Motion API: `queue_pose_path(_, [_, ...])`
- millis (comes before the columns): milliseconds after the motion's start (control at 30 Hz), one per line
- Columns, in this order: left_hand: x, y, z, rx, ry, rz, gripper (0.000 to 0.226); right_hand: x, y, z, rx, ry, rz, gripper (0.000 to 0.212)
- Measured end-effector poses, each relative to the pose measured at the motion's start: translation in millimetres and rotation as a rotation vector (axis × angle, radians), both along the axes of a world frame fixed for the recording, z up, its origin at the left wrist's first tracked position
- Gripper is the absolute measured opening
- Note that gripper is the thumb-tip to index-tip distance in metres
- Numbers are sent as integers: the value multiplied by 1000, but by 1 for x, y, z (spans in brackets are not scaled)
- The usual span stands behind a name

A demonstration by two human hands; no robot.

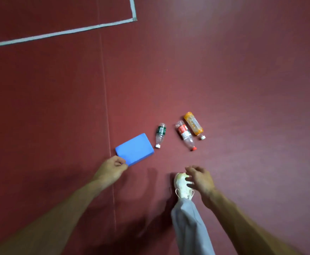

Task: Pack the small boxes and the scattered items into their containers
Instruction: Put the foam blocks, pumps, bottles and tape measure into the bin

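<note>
Blue box (135, 149) down on the dark red floor (224, 70), a little left of centre, long sides slanting up to the right. Gripped at its near left corner by the left hand (112, 169): fingers curled over the top face, thumb at the near edge, a sliver of blue showing between the fingers. Cannot tell whether that corner is lifted or flat on the floor. Left forearm stretched in from the lower left, wrist straight, back of the hand up.

Wide floor beyond and to the right of the box. White tape line (58, 33) far off at the upper left, bent at a corner. Thin floor seam (106, 107) running top to bottom, just left of the box and under the left wrist.

Right hand (199, 179) holding nothing: fingers spread apart and loosely bent, tips pointing left, above the toe of a white shoe (181, 188); touching it or not, cannot tell. Right forearm in from the lower right. Grey trouser leg (191, 227) between the two arms.

Three bottles on their sides beyond the hands, caps toward the person. Orange bottle (193, 126) farthest right, close alongside the red-label bottle (184, 134). Green-label bottle (160, 134) apart to their left, its white cap (157, 146) just beside the box's far right corner, a narrow gap between.
</note>
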State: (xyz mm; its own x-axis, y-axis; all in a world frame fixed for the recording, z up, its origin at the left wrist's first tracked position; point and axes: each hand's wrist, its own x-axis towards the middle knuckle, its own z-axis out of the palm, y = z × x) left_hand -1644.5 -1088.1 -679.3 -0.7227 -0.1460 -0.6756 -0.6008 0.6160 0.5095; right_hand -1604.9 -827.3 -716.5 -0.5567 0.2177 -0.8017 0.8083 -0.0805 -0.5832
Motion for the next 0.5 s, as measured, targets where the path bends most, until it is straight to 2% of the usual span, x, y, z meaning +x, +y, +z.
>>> queue_pose_path(167, [-78, 32, -80, -53, -45, 58, 25, -80, 26, -76, 48, -66, 58, 6])
queue_pose_path(300, [-120, 39, -153, -115, -79, 90, 31, -127, 25, -140, 91, -73, 213, 18])
queue_pose_path(500, [-145, 17, -270, -327, -173, -112, 53, -158, -10, -249, 116, -153, 317, 32])
